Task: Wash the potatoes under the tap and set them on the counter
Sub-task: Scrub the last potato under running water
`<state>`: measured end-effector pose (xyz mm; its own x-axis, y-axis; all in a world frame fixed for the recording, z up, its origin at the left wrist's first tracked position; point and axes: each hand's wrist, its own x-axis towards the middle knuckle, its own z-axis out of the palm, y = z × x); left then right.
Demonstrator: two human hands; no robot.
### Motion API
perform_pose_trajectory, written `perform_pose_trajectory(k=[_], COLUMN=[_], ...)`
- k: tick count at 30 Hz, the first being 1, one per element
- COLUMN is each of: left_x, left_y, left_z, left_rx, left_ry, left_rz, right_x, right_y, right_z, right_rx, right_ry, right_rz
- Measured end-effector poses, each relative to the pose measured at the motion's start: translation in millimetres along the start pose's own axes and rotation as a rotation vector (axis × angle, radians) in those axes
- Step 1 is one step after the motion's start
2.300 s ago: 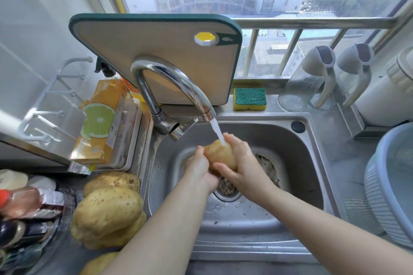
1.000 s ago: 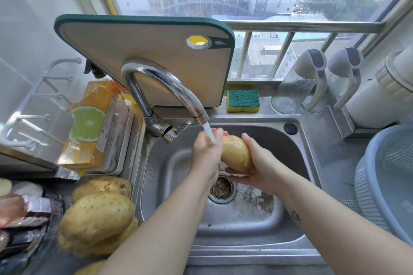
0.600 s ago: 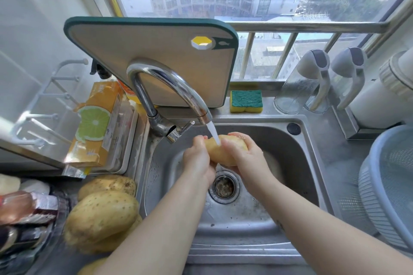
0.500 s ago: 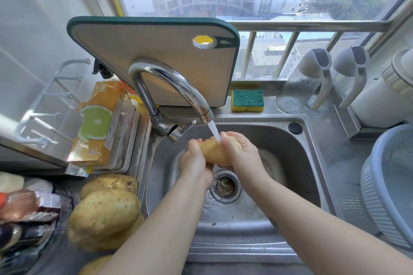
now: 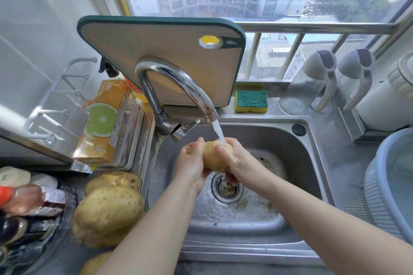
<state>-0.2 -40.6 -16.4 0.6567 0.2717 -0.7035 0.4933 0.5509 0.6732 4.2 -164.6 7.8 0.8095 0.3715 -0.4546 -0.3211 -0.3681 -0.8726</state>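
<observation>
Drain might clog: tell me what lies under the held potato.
Under the potato, gripped by the left hand and right hand, lies the drain strainer holding debris; the right hand hides its far rim.

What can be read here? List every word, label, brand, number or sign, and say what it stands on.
No text reads clearly.
Orange cardboard box with a lime-slice picture: printed characters on its top and lower edge, too blurred to read.
Labelled bottles at lower left: labels too blurred to read.
Beige cutting board with green rim: a small fish-shaped mark on its green corner, no words.
</observation>
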Motion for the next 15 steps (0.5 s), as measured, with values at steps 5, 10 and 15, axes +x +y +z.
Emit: perform_pose_trajectory(k=[5,10,15], left_x=[-2.5,-14.3,-8.1], left_y=[2.7,-10.8,-4.8], left_z=[7.3,13.7,6.5], left_rx=[-0.084,-0.133,-0.165], left_ry=[-0.005,0.008,0.148], left_rz=[-0.281,-0.382,-0.021], right_x=[-1.3,14.1,38.4], right_y=[22.3,8.4,-0.4], right_z=[-13.9,-3.9,18.2], right_rx=[-0.384,-0.265,0.583], right_ry=[0.031,0.272,0.409], right_rz=[-0.336,-0.358,0.195])
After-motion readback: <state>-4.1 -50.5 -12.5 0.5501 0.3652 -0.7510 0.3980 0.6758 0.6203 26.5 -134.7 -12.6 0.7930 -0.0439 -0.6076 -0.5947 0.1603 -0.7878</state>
